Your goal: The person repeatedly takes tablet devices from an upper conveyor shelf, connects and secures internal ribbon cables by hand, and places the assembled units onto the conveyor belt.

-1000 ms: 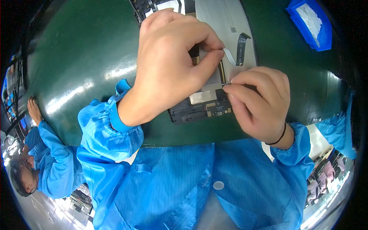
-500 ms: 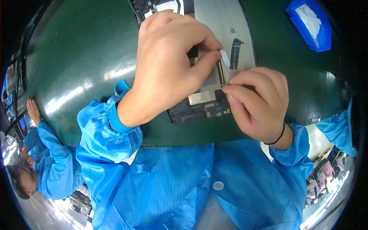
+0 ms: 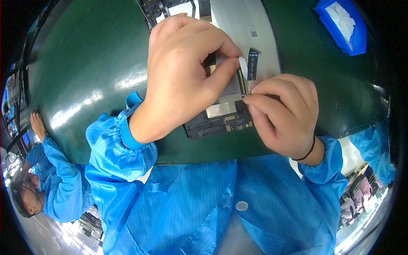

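Note:
An opened electronic device, flat with a black frame (image 3: pixel 199 128) and a silvery metal panel (image 3: pixel 238 21), lies under my hands. My left hand (image 3: pixel 182 72) reaches over it, thumb and forefinger pinched at the upper end of a white tab (image 3: pixel 243 68). Beside the tab, a black flat flex cable (image 3: pixel 253 63) with printing stands out over the panel. My right hand (image 3: pixel 289 110) is closed at the lower end of a narrow dark strip (image 3: pixel 242 83) with a gold line; its fingertips hide what they pinch. A small circuit board (image 3: pixel 238 123) sits at the device's near end.
The device rests on a dark green table (image 3: pixel 85 63). A blue tray (image 3: pixel 361 36) with white material inside stands at the far right. On the left, another person in a blue smock has a hand (image 3: pixel 37 123) at the table edge.
The device has shifted slightly left and away together with both hands. The black flex cable now leans less to the right. Both pinches look the same.

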A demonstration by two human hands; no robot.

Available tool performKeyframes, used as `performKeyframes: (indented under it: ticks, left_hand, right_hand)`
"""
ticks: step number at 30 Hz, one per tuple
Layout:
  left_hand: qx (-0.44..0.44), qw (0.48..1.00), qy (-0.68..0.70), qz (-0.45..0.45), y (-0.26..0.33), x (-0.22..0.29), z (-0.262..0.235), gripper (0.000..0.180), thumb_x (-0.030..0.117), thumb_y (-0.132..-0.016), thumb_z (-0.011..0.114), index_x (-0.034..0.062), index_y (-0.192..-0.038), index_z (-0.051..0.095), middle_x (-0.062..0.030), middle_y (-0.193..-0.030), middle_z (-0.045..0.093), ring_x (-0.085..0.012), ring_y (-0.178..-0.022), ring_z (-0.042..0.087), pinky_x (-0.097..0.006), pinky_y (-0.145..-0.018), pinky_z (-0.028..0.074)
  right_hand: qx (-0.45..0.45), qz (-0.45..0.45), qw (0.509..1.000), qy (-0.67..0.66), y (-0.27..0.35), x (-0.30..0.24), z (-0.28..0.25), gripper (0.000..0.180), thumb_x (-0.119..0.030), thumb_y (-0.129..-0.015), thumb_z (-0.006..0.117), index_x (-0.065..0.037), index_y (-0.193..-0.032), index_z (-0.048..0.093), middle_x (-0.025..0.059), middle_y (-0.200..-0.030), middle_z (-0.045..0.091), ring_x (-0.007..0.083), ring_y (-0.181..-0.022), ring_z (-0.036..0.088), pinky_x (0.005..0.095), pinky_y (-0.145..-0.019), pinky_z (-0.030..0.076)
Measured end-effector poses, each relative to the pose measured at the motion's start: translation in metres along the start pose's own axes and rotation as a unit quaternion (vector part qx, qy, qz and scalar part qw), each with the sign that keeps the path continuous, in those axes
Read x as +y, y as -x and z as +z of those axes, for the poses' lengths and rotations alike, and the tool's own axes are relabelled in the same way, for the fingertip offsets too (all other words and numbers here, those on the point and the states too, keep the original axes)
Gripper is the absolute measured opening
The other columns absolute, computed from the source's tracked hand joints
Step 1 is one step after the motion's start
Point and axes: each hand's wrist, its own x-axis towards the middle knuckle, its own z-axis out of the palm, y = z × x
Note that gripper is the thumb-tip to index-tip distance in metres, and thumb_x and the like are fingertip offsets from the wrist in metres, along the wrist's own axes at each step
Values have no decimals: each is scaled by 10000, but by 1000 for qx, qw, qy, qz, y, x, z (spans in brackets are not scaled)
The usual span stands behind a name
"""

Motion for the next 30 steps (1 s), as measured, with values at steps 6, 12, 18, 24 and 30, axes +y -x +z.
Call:
performKeyframes:
  ticks: [6,12,18,24,30]
  left_hand:
    - [-4,1000,-6,0,-2,0,-1,97,60,-687,749,83,-755,684,-14,-796,686,-199,-771,602,-329,-782,418]
    - [-32,999,-36,8,1,2,-6,289,28,-712,707,62,-998,676,-45,-956,662,-191,-812,591,-328,-797,432]
    - [-25,994,-28,-101,-8,19,-26,776,57,-663,697,-12,-1372,390,-129,-989,566,-298,-910,517,-396,-854,376]
    - [106,980,96,-140,8,7,-14,770,34,-700,652,-8,-1399,331,-134,-1106,549,-296,-1045,489,-390,-964,340]
    - [225,957,143,-113,20,-1,-2,750,12,-790,579,-36,-1445,216,-187,-1362,367,-313,-1248,380,-413,-1118,213]
  right_hand:
    - [-10,0,1000,0,0,2,0,233,-102,-640,732,-116,-863,666,10,-982,634,224,-928,591,365,-792,440]
    - [-64,-25,997,29,-4,-5,-3,177,-57,-754,659,-79,-929,658,99,-1170,663,305,-1147,574,415,-929,425]
    - [-76,-51,992,87,11,-18,-4,260,-144,-783,646,-79,-1033,611,91,-1231,644,323,-1232,522,453,-1034,363]
    - [-116,-34,991,62,-31,0,-8,386,-270,-751,674,-69,-1071,591,114,-1220,626,333,-1262,495,522,-1081,322]
    - [-116,-20,993,18,-11,-6,-17,522,-301,-759,685,-30,-1184,551,137,-1240,605,355,-1265,480,511,-1073,324]
